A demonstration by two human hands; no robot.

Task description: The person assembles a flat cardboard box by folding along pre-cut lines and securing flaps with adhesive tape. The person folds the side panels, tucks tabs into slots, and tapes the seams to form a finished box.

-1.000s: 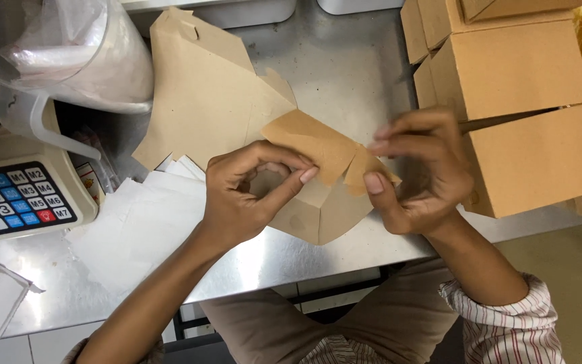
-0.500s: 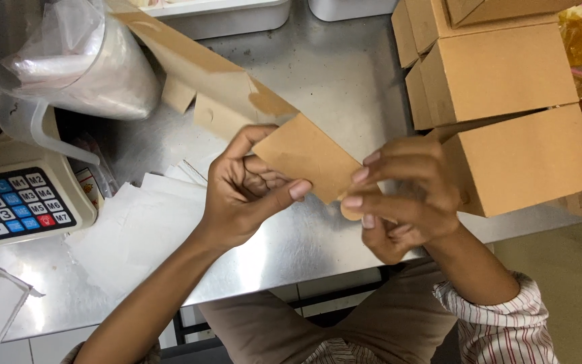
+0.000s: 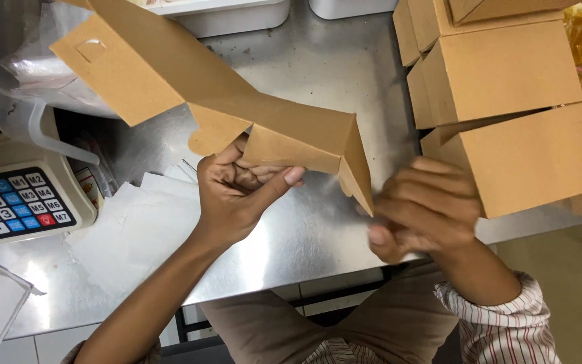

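Gripping a half-folded brown cardboard box (image 3: 237, 101) in left hand (image 3: 240, 192) fingers, right hand (image 3: 426, 212) blurred, its grasp unclear.

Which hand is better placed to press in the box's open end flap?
Probably the right hand: it sits blurred right at the cardboard box end corner, while the left hand grips the middle underneath.

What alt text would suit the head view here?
Two bare hands work an unfolded brown cardboard box blank over a steel counter: the left hand grips its underside, the blurred right hand is at its lower corner. Assembled brown boxes sit right, a keypad scale left.
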